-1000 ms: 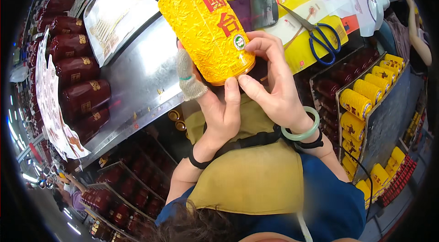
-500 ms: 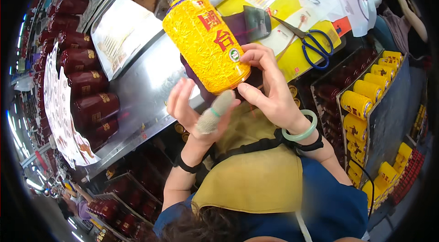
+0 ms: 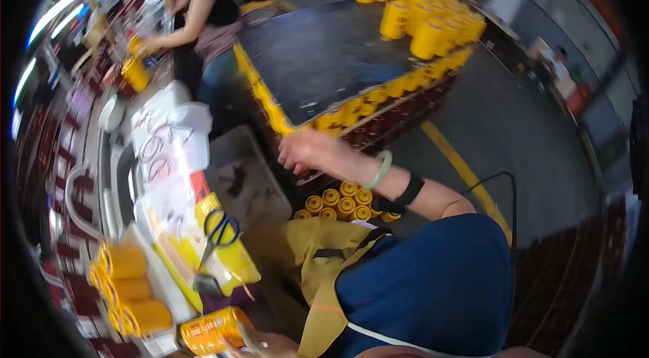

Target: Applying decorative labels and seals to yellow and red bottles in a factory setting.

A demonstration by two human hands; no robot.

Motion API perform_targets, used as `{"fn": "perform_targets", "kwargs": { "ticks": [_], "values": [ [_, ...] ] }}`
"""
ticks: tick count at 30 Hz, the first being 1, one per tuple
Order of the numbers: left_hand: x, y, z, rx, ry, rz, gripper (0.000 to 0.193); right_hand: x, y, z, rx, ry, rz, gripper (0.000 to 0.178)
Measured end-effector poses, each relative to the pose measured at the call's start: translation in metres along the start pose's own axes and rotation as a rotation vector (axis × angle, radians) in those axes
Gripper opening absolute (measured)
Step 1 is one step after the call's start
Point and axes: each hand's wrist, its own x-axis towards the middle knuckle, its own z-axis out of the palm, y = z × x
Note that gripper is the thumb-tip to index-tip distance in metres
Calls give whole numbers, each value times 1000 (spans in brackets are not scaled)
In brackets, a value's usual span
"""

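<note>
At the lower edge, the yellow bottle [image 3: 211,331] with red markings is tilted nearly flat above the workbench edge. My left hand [image 3: 260,343], partly cut off by the frame, has its fingers round the bottle's base end. My right arm is stretched out over the floor side. My right hand [image 3: 307,153], below the pale green bangle, is blurred, its fingers bent downward, and no object shows in it. That hand is in front of the near corner of a dark-topped stack [image 3: 318,54] edged with yellow bottles.
Blue-handled scissors [image 3: 221,227] lie on yellow sheets on the bench, near several yellow bottles [image 3: 132,290]. A grey bin [image 3: 250,169] stands beside the bench. More yellow bottles [image 3: 348,202] stand below my right arm. A co-worker [image 3: 203,20] is at the bench further off.
My view has swung to the right. My right hand has let go of the bottle and reached out, while the bottle stays with my left hand.
</note>
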Motion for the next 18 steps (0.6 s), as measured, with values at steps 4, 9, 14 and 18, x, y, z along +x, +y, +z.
{"fn": "perform_targets", "kwargs": {
  "ticks": [4, 9, 14, 18],
  "values": [
    [14, 26, 33, -182, 10, 85, 16, -80, -57, -139, 321, 873, -410, 27],
    [16, 65, 70, -335, 21, 119, 17, -146, -78, -249, 565, 1263, -652, 13],
    [7, 87, 78, -405, -29, 144, 18, -201, -130, -310, 360, 1374, -781, 12],
    [15, 76, 75, -366, -43, 143, 19, -245, -177, -348, 272, 1462, -911, 2]
  ]
}}
